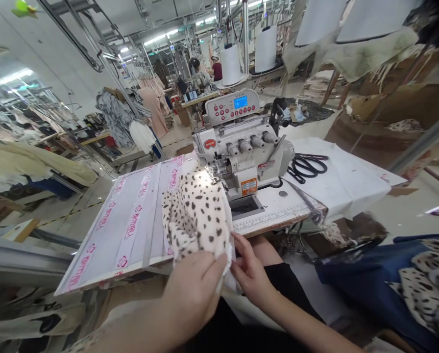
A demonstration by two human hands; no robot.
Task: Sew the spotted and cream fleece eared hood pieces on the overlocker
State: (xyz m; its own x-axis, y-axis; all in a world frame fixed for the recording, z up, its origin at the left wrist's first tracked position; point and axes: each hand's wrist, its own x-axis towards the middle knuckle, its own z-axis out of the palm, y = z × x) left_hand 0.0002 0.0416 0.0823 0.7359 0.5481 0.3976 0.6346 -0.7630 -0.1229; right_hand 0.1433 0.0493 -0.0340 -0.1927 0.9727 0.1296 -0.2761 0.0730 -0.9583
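A white fabric piece with black spots (205, 211) runs from the lit needle area of the overlock sewing machine (237, 152) down over the table's front edge. My left hand (193, 279) is closed around its near end, thumb on top. At the cloth's right edge, my right hand (251, 269) pinches the white border between thumb and fingers. Both hands are close together in front of the table. The far end of the cloth lies at the presser foot, where glare hides the exact contact.
Black-handled scissors (307, 166) lie on the white table right of the machine. A pink-printed covering (131, 211) spreads over the left tabletop. Blue cloth with spotted pieces (421, 284) sits low at right. Thread cones (231, 66) stand behind the machine; people sit farther back.
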